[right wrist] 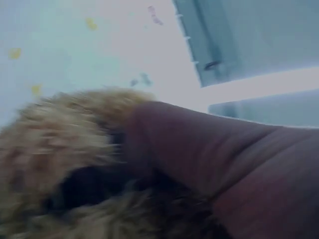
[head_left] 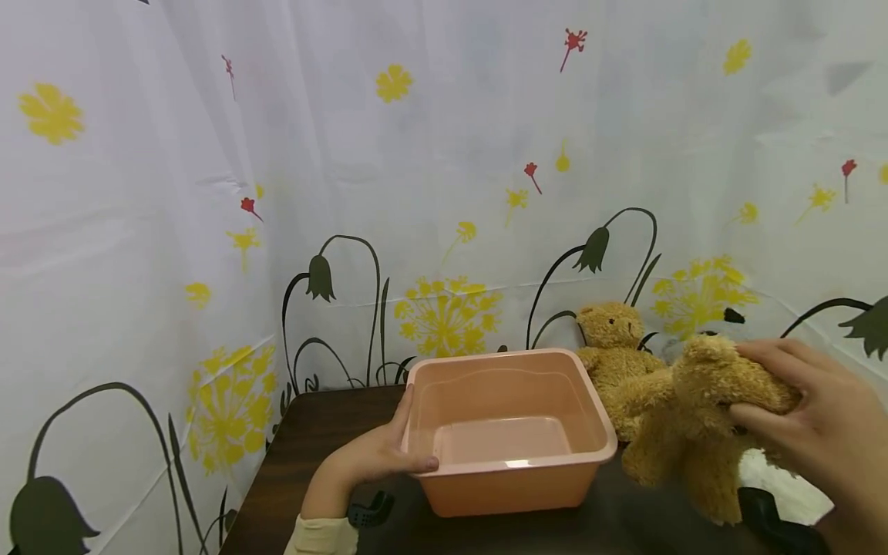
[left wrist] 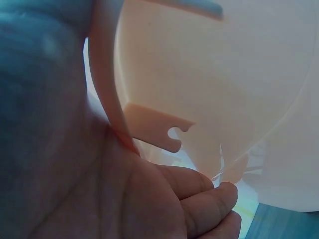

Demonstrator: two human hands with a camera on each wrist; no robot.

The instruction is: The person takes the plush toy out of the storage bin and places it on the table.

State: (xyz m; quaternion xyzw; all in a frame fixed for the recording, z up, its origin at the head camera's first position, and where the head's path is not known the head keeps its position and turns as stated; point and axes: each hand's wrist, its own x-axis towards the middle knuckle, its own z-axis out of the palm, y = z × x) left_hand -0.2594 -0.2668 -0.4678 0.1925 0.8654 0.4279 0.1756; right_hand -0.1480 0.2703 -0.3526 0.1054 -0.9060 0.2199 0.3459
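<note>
My left hand (head_left: 378, 455) grips the left side of a peach-coloured plastic basin (head_left: 513, 493), with the thumb at its near rim. In the left wrist view the fingers (left wrist: 209, 209) curl against the outside of the wall, under the rim. The basin stands upright with a bare inside. To the right of it, my right hand (head_left: 825, 416) holds a golden-brown teddy bear (head_left: 694, 439) by its upper part. The right wrist view shows its blurred fur (right wrist: 55, 144) close by the thumb. Another teddy bear (head_left: 613, 362) sits behind the basin's right corner, partly hidden.
A dark brown table (head_left: 326, 416) carries the basin and toys. A white fluffy thing (head_left: 777, 486) lies at the right, mostly hidden by the held bear and my right hand. Close behind the table hangs a white curtain (head_left: 451, 193) printed with flowers.
</note>
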